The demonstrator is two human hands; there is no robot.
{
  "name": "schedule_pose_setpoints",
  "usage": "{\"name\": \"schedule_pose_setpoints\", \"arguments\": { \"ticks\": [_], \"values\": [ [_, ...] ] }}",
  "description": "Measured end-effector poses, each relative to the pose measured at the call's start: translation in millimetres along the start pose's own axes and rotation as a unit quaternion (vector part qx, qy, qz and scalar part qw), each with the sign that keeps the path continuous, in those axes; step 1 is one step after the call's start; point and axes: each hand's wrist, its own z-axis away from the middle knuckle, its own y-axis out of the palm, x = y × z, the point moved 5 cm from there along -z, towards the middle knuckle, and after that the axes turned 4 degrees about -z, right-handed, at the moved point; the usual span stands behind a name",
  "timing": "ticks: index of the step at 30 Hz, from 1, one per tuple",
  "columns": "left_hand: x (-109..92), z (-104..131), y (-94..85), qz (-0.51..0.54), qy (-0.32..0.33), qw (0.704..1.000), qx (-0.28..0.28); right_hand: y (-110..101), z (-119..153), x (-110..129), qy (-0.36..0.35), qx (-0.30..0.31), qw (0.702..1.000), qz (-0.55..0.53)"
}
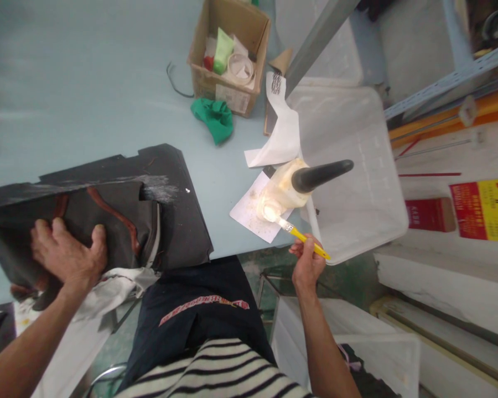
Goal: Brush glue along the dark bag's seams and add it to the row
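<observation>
My right hand grips the yellow handle of a small brush. The brush's bristle end touches the opening of a cream-coloured glue pot, and white stuff shows there. A black tapered piece sticks out of the pot's side. Under the pot lies a stained white card. My left hand rests with fingers spread on a dark leather-like bag piece with brown straps and a pale lining. That piece lies on a black sheet with whitish smears along one edge.
On the blue-green table stand a cardboard box of small items and a crumpled green cloth. A curled white paper strip lies near the pot. Right of the table edge are a large white plastic bin and a grey metal post.
</observation>
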Motion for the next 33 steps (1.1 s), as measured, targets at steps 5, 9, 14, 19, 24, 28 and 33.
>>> {"name": "schedule_pose_setpoints", "arguments": {
  "ticks": [5, 9, 14, 19, 24, 28, 33],
  "values": [
    [2, -1, -2.1, 0.006, 0.015, 1.0, -0.026, -5, 10, 16, 0.031, -0.015, 0.998, -0.043],
    [13, 3, -0.1, -0.027, 0.022, 0.999, -0.024, 35, 34, 36, 0.101, 0.042, 0.987, -0.115],
    [36, 4, 17.6, -0.07, 0.027, 0.996, -0.053, 124, 75, 53, 0.179, 0.165, 0.959, -0.145],
    [39, 13, 22.7, -0.058, 0.026, 0.996, -0.063, 219, 126, 70, 0.175, 0.321, 0.922, -0.129],
    [36, 18, 21.8, -0.036, 0.019, 0.997, -0.063, 299, 176, 82, 0.137, 0.448, 0.877, -0.108],
    [34, 19, 22.2, -0.006, 0.011, 0.998, -0.062, 350, 214, 88, 0.068, 0.536, 0.84, -0.061],
    [33, 21, 19.4, 0.048, 0.008, 0.997, -0.052, 400, 250, 98, -0.073, 0.585, 0.808, 0.008]
  ]
}}
